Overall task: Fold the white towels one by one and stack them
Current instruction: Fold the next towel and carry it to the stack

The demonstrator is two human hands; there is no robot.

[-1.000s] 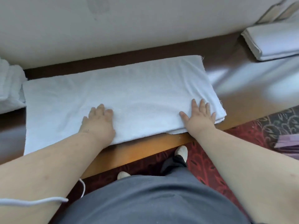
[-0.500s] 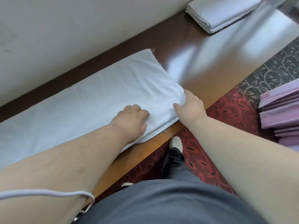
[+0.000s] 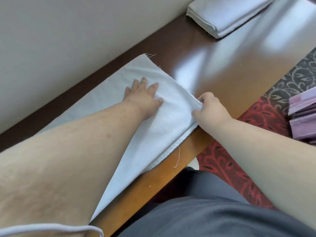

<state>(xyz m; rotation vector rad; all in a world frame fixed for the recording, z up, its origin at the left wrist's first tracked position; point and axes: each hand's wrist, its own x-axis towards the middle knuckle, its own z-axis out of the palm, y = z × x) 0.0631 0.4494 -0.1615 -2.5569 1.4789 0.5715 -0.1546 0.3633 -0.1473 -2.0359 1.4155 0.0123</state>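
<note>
A white towel [image 3: 164, 127], folded lengthwise, lies along the brown wooden table [image 3: 230, 77] close to the wall. My left hand [image 3: 143, 96] rests flat on its top layer near the right end, fingers spread. My right hand [image 3: 209, 110] pinches the towel's near right corner at the table's front edge, fingers curled round the layered edge. A stack of folded white towels [image 3: 224, 12] sits at the far right of the table by the wall.
A beige wall [image 3: 68, 40] runs along the table's far side. On the right, purple folded items [image 3: 304, 117] lie over a red and dark patterned carpet [image 3: 239, 159]. A white cord [image 3: 51, 228] hangs at the lower left.
The view has swung to the right. My left hand slid from the towel's front edge up onto its middle near the right end. My right hand went from flat to pinching the near right corner.
</note>
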